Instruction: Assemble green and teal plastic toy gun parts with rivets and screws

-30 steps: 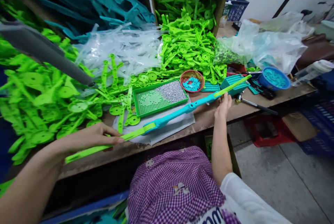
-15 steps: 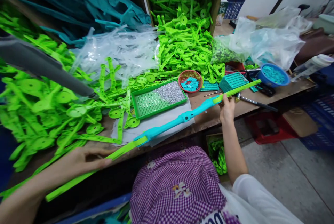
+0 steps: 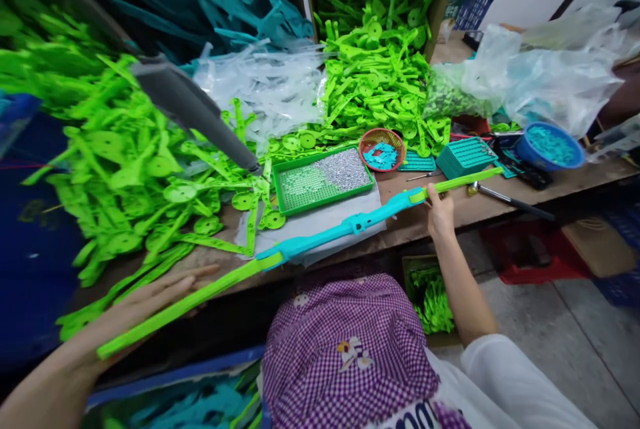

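Note:
A long plastic strip with a turquoise middle (image 3: 325, 236) and lime-green arms slants across in front of me, over the table's front edge. My right hand (image 3: 441, 214) is closed round it near the joint of the turquoise part and the right green arm. Behind the left green arm (image 3: 200, 292) lies my left hand (image 3: 163, 292), its fingers stretched out flat; the strip crosses in front of its palm, and the thumb is mostly hidden. Beyond the strip, a green tray (image 3: 300, 199) of small silvery pieces rests on a white cloth (image 3: 377, 206).
A grey powered-tool-like arm (image 3: 195, 109) points down at the tray's left. Lime-green parts (image 3: 115, 169) heap up at left and back. A red basket (image 3: 383, 168), stacked turquoise trays (image 3: 463, 161), a blue bowl (image 3: 570, 157) and a hammer (image 3: 515, 201) lie at right.
My left hand has loosened from the green arm, and its fingers now extend flat behind it. My right hand keeps its hold. The view has shifted a little to the left.

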A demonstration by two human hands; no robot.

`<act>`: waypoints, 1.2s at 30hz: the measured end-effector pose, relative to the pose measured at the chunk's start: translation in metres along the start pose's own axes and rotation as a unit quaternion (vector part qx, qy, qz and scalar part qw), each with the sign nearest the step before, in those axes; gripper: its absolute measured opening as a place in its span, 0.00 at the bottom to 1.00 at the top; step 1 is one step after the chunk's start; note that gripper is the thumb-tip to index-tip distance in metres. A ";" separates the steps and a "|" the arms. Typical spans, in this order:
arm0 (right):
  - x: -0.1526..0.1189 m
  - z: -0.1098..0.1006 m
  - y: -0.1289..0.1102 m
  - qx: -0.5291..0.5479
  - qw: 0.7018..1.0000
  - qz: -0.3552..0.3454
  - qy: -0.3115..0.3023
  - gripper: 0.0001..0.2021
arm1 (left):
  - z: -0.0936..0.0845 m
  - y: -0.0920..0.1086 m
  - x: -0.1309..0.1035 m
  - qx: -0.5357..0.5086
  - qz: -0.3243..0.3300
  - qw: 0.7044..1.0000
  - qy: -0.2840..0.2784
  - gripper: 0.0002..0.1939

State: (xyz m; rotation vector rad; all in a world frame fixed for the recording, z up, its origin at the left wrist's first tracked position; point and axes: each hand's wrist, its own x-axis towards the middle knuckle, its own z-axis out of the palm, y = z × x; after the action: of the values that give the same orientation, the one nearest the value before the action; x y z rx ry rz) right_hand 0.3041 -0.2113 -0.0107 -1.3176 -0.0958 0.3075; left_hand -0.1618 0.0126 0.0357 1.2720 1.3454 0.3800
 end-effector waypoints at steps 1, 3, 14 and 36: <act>0.000 -0.001 0.003 -0.004 1.000 0.004 0.004 0.28 | 0.000 -0.009 -0.003 -0.046 -0.039 0.998 0.015 0.25; 0.001 -0.003 0.007 -0.008 1.000 0.006 0.017 0.28 | 0.011 -0.026 -0.013 -0.137 -0.076 0.986 0.063 0.24; 0.009 -0.003 0.012 -0.045 0.999 -0.020 0.015 0.30 | 0.116 -0.034 -0.022 -0.332 0.269 0.866 0.260 0.18; -0.004 -0.030 -0.018 -0.007 0.996 0.063 -0.061 0.24 | 0.099 -0.028 -0.028 -0.321 0.196 0.898 0.228 0.19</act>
State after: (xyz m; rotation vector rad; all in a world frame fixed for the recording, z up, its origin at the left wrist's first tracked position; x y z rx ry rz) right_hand 0.3103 -0.2444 -0.0008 -1.3210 -0.1174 0.4958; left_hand -0.0971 -0.0652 0.0011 0.9006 1.1711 1.3574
